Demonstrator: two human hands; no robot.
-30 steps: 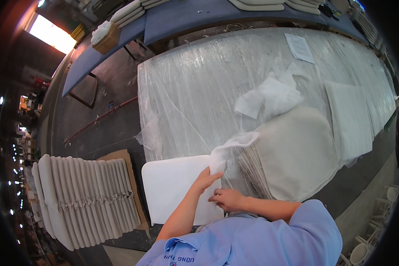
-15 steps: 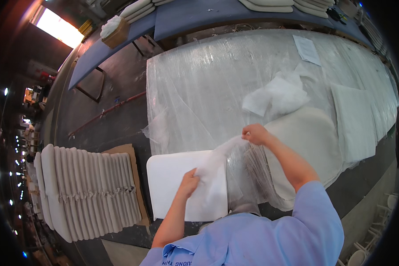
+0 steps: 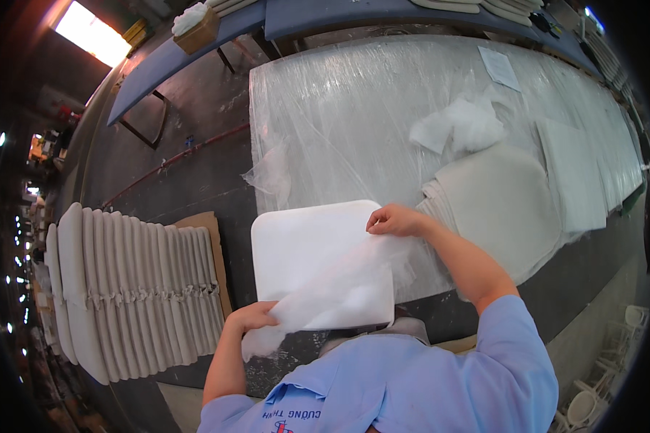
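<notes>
A white pad with rounded corners, like a seat cushion, lies in front of me. A thin, wispy sheet of white wadding stretches slantwise over its near right part. My left hand is closed on the wadding's left end, at the pad's near left corner, where a loose tuft hangs past the edge. At the pad's far right corner, my right hand pinches the other end between thumb and fingers. The wadding hides part of the pad's surface.
Light cushions stand packed in a row at left beside cardboard. Ahead is a broad plastic-wrapped surface bearing crumpled wadding, pale fabric pieces and a paper sheet. Blue-topped tables line the back.
My left hand has moved left and toward me, to the pad's near left corner, drawing the wadding with it. My right hand has come slightly left, and the wadding now lies lower across the pad.
</notes>
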